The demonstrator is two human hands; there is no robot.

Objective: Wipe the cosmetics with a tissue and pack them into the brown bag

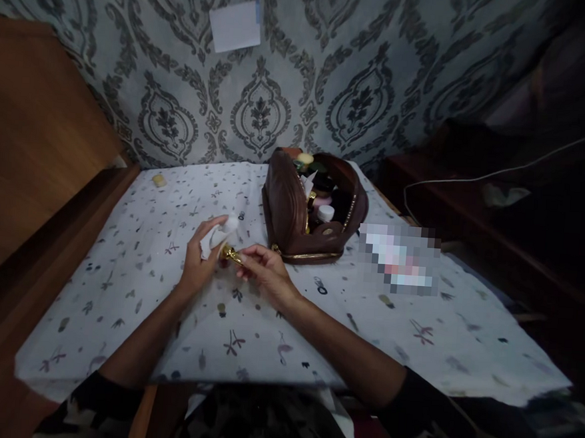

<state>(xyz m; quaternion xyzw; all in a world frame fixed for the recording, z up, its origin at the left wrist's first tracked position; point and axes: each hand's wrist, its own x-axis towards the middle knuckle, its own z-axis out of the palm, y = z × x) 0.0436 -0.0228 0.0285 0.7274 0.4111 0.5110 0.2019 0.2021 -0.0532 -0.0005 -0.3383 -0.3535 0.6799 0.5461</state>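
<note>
My left hand (199, 260) has its fingers closed around a crumpled white tissue (214, 237). A small, shiny gold-coloured piece (232, 255), elongated and with a wider end, is pinched in my right hand (268, 275). Its wide end meets the tissue between the two hands; the exact kind of object is too small to make out. Just beyond my right hand stands a brown zip bag (286, 198), its top unzipped. Inside it show a white-capped bottle (325, 213), a yellowish round item (305, 158) and several dark things.
A table with a patterned white cloth (130, 314) lies under my hands. At its back left is a small yellow item (159, 180). A blurred-out flat packet (400, 260) rests right of the bag. Brown wooden furniture (36, 161) borders the left side; a white cable (475, 182) runs at right.
</note>
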